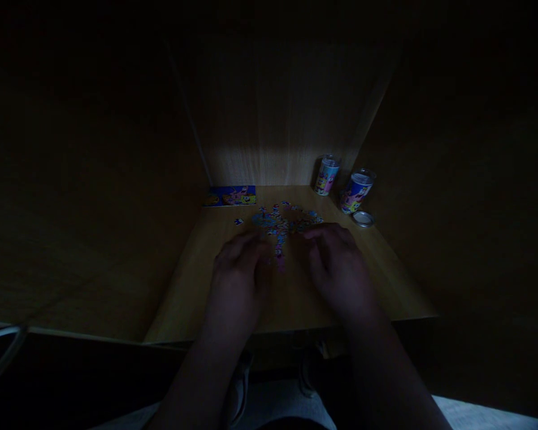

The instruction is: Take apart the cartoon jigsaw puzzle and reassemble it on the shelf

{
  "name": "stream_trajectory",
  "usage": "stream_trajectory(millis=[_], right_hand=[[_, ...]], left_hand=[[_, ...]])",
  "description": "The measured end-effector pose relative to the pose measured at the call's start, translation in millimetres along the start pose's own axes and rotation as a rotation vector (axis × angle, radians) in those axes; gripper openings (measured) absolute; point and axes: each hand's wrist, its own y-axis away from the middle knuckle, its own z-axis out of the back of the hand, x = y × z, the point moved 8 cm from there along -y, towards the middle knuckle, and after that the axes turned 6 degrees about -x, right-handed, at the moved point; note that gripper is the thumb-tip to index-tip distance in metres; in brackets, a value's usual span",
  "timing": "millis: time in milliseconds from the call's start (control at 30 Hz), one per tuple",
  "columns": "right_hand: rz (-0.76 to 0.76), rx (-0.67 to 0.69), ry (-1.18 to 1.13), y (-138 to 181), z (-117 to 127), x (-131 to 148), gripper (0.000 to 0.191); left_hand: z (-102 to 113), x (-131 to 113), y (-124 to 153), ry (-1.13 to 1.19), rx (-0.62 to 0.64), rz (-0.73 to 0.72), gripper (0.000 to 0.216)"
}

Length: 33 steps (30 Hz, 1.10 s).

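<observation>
The scene is very dark. Several small colourful puzzle pieces lie scattered on a wooden desk. My left hand rests palm down just left of the pile, fingers curled toward a few pieces near it. My right hand sits on the right side of the pile, fingers bent and reaching toward the pieces. Whether either hand pinches a piece is hidden in shadow.
A blue picture card lies at the back left of the desk. Two cartoon-printed cans stand at the back right, with a round lid beside them. Wooden walls enclose the desk on three sides.
</observation>
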Motion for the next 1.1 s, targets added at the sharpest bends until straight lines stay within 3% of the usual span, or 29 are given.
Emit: stream_trajectory(millis=[100, 267, 433, 567, 767, 1100], right_hand=[[-0.048, -0.081, 0.047, -1, 19, -13, 0.021], [-0.066, -0.155, 0.144, -2, 43, -37, 0.021], [-0.174, -0.193, 0.270, 2, 54, -67, 0.020], [-0.276, -0.203, 0.309, 5, 55, -80, 0.021], [-0.333, -0.118, 0.347, 7, 43, -83, 0.022], [-0.311, -0.026, 0.419, 7, 35, -75, 0.025]], left_hand=[[22, 7, 0, 0.038, -0.198, 0.096, 0.018], [40, 17, 1, 0.041, -0.284, 0.185, 0.009], [60, 16, -1, -0.187, -0.294, 0.052, 0.006], [78, 28, 0, -0.299, -0.348, 0.029, 0.005], [80, 44, 5, -0.312, -0.364, 0.094, 0.006], [71, 46, 5, -0.287, -0.295, 0.115, 0.003]])
